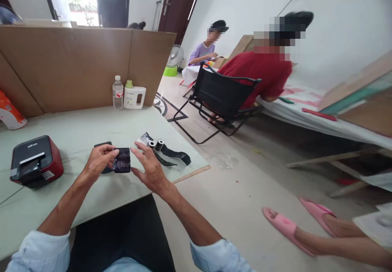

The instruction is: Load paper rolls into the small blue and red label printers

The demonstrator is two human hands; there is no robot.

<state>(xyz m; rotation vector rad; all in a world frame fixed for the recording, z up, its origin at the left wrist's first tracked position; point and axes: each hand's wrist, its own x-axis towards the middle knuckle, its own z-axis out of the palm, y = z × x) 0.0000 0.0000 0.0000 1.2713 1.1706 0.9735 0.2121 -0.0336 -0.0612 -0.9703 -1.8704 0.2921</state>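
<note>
My left hand (101, 158) grips the left side of a glossy black ribbon roll (121, 160), thumb on top, just above the table. Beside the roll's right edge is my right hand (150, 166), its fingers spread and nothing in it. Behind my left hand a flat dark object (105, 169) lies on the table, partly covered by the hand and the roll. Past my right hand lie two small white-cored rolls (159, 144) with loose black ribbon (176, 154) trailing from them. A crumpled clear-and-black wrapper (145, 137) is next to them.
A black and red label printer (36, 161) stands on the table at left. Along the cardboard screen (85, 68) are a water bottle (117, 93), a white jug (134, 97) and an orange bottle (10, 110). At right, a person in red (260, 76) sits on a black folding chair (223, 92).
</note>
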